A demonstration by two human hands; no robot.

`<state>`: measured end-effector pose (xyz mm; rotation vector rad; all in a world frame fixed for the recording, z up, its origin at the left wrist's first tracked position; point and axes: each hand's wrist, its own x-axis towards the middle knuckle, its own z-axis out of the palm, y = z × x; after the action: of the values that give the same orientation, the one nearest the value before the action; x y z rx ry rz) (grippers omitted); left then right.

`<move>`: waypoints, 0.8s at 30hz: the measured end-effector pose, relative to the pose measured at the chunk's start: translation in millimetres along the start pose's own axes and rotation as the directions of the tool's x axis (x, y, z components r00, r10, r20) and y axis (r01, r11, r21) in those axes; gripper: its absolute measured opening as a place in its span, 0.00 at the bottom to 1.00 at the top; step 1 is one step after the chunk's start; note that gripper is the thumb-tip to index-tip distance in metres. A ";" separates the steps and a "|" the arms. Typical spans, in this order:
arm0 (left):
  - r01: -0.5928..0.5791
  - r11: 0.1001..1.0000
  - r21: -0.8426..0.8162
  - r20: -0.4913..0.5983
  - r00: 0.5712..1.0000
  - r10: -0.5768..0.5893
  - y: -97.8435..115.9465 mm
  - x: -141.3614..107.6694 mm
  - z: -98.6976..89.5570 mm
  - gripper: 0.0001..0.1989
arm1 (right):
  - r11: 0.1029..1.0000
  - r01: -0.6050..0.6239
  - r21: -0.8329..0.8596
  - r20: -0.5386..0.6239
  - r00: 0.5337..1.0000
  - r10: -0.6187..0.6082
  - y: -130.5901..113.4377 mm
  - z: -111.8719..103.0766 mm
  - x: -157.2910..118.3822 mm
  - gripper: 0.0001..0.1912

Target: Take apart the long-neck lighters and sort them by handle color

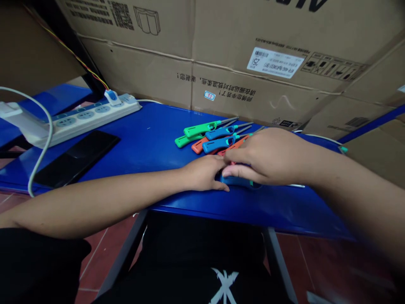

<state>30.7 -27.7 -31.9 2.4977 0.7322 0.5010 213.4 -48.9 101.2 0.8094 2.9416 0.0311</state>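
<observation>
Lighters in hand on a blue bench [164, 158]. Green, blue and orange lighters [218, 133] lie grouped, handles overlapping, toward the carton [221, 55]. Nearer the front edge, another blue lighter [237, 181] lies partly hidden beneath the person's hands: left hand [202, 173] at its handle end, right hand [268, 154] above. Whether either grips it cannot be told. The group appears already gathered; handling of the front lighter seems unfinished.

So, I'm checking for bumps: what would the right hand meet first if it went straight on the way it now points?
Most likely the left hand, just ahead of the right hand; whether they already touch is hard to tell.
</observation>
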 end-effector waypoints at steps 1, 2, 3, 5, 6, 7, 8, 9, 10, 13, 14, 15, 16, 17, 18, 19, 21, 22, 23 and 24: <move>-0.005 1.000 -0.009 0.000 1.000 0.005 0.2 0.4 -0.2 0.18 | 1.000 -0.009 -0.009 -0.009 1.000 0.009 0.3 0.7 0.5 0.15; 0.001 1.000 -0.012 0.003 1.000 -0.001 0.8 0.8 -0.5 0.18 | 1.000 0.005 0.018 -0.019 1.000 -0.005 0.9 1.2 0.7 0.15; 0.016 1.000 -0.010 0.011 1.000 -0.016 1.5 1.0 -0.9 0.18 | 0.997 0.033 0.069 -0.021 0.999 -0.032 1.7 1.4 0.5 0.13; 0.042 0.999 0.005 0.029 0.999 -0.042 3.1 1.2 -1.6 0.18 | 0.981 0.092 0.172 -0.022 0.996 -0.090 3.3 1.1 -0.7 0.12; 0.045 0.999 0.013 0.033 0.998 -0.045 3.7 1.2 -1.9 0.18 | 0.975 0.103 0.195 -0.009 0.995 -0.103 3.9 0.9 -1.4 0.12; 0.040 0.999 0.017 0.033 0.999 -0.040 4.0 1.3 -2.2 0.18 | 0.977 0.097 0.192 0.009 0.995 -0.100 4.2 0.9 -1.9 0.12; 0.031 0.999 0.018 0.032 0.999 -0.031 4.0 1.3 -2.4 0.18 | 0.984 0.071 0.161 0.027 0.997 -0.076 4.3 1.1 -2.2 0.12; 0.022 1.000 0.015 0.030 0.999 -0.023 3.8 1.3 -2.5 0.18 | 0.994 0.030 0.110 0.037 0.999 -0.034 4.3 1.6 -2.3 0.12; 0.015 1.000 0.009 0.032 0.999 -0.015 3.4 1.3 -2.6 0.18 | 0.999 -0.011 0.053 0.038 0.999 0.009 4.3 2.1 -2.3 0.13; 0.011 1.000 -0.005 0.051 0.999 -0.011 2.4 1.1 -2.4 0.18 | 1.000 0.013 0.026 0.030 0.999 -0.014 4.4 2.3 -2.3 0.14; 0.015 1.000 -0.001 0.054 0.998 -0.015 2.3 1.0 -2.2 0.18 | 0.995 0.069 0.074 0.035 0.997 -0.072 4.2 1.8 -2.5 0.13; 0.020 1.000 0.007 0.054 0.998 -0.020 2.3 1.0 -2.0 0.18 | 0.985 0.120 0.126 0.037 0.991 -0.126 3.8 1.2 -2.6 0.13; 0.024 1.000 0.016 0.053 0.998 -0.024 2.2 0.9 -1.7 0.19 | 0.978 0.141 0.155 0.038 0.988 -0.148 3.1 0.5 -2.6 0.13; 0.023 0.999 0.024 0.050 0.998 -0.025 2.2 0.9 -1.4 0.19 | 0.981 0.123 0.149 0.041 0.991 -0.130 2.1 0.0 -2.5 0.13; 0.018 0.999 0.029 0.046 0.999 -0.019 2.2 0.9 -1.1 0.19 | 0.991 0.078 0.113 0.046 0.995 -0.083 1.0 -0.3 -2.3 0.13; 0.010 1.000 0.028 0.043 0.999 -0.012 2.1 0.9 -0.7 0.19 | 0.997 0.026 0.067 0.053 0.998 -0.030 -0.1 -0.5 -2.2 0.13; 0.001 1.000 0.018 0.038 0.999 -0.002 1.9 0.7 0.2 0.18 | 1.000 -0.009 0.028 0.074 0.997 0.007 -2.0 -1.0 -2.7 0.14; 0.001 1.000 0.012 0.036 0.999 -0.001 1.8 0.5 0.6 0.18 | 0.999 0.019 0.049 0.077 0.997 -0.023 -2.7 -1.7 -3.4 0.13; 0.003 1.000 0.008 0.032 0.999 -0.003 1.8 0.3 1.0 0.18 | 0.995 0.060 0.082 0.073 0.995 -0.066 -3.4 -2.6 -4.3 0.12; 0.003 1.000 0.005 0.026 1.000 -0.003 1.8 0.0 1.3 0.18 | 0.989 0.099 0.109 0.066 0.992 -0.107 -4.3 -3.8 -5.0 0.12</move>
<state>32.1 -29.4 -32.0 2.5030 0.7281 0.4650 215.2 -55.1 105.3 0.6545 2.9326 -0.1590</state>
